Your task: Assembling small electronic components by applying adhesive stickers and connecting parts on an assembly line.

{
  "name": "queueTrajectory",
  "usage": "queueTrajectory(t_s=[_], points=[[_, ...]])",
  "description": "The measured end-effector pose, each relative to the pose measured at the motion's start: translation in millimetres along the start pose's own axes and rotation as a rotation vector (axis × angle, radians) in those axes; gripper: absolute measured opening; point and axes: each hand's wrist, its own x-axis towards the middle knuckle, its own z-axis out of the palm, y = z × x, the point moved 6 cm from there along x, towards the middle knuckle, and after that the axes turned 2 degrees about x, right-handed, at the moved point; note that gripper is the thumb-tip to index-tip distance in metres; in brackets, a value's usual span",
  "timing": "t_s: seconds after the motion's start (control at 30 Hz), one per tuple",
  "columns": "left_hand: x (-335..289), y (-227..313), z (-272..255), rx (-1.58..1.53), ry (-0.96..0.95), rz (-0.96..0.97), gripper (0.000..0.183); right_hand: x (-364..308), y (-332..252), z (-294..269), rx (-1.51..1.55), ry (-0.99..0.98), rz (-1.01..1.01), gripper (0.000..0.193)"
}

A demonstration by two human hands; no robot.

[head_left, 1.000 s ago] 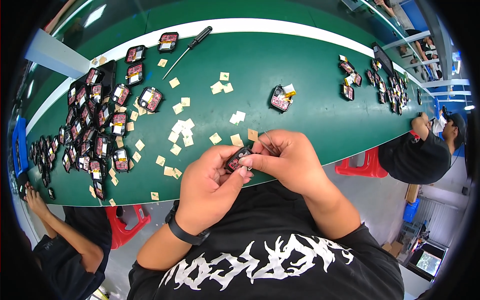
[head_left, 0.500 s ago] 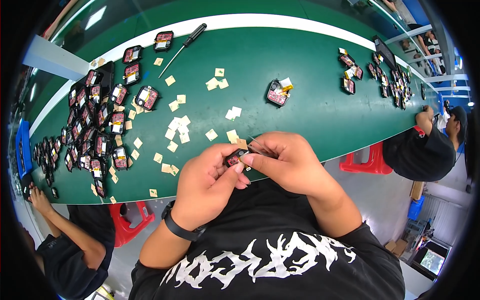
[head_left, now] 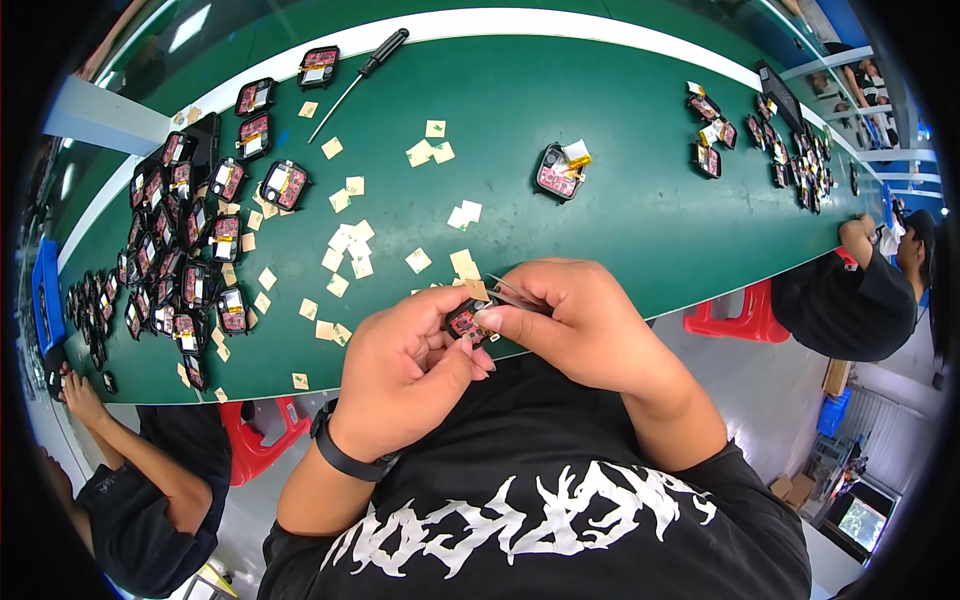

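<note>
My left hand (head_left: 400, 365) is closed around the edge of a small black casing (head_left: 467, 322) with a red circuit board in it, just above the table's near edge. My right hand (head_left: 585, 325) is also closed, with its thumb over the casing's right side. Thin metal tweezers (head_left: 516, 291) are gripped in that right hand, their tips pointing up and left. Part of the casing is hidden by my fingers. Small beige square pads (head_left: 464, 264) lie just beyond my hands. Farther off, another casing (head_left: 559, 178) rests with a white and yellow battery sticking out.
Many similar casings (head_left: 190, 235) are heaped at the left, and more (head_left: 800, 165) at the far right. A black-handled screwdriver (head_left: 372, 65) lies near the far edge of the green table (head_left: 620, 120). Co-workers sit at both sides, by red stools (head_left: 262, 440).
My left thumb has slid down, uncovering more of the red board in the casing. Both hands stay around it. The view has shifted slightly.
</note>
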Motion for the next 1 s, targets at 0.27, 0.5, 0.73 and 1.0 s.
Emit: queueTrajectory(t_s=[0.27,0.5,0.73,1.0], points=[[1.1,-1.4,2.2,-0.031,0.083,-0.014,0.038,-3.6,1.5,-3.4,0.132,-0.009,-0.118,0.019],[5.0,2.1,2.5,-0.107,0.134,-0.067,0.028,-11.9,17.4,-6.4,0.443,-0.029,-0.002,0.029],[1.3,0.4,-0.4,0.035,0.135,-0.105,0.019,-16.0,20.0,-12.6,0.561,0.09,0.0,0.016],[-18.7,12.5,-8.6,0.115,0.102,-0.019,0.022,-0.7,-15.9,-64.3,-0.362,0.662,-0.202,0.056]])
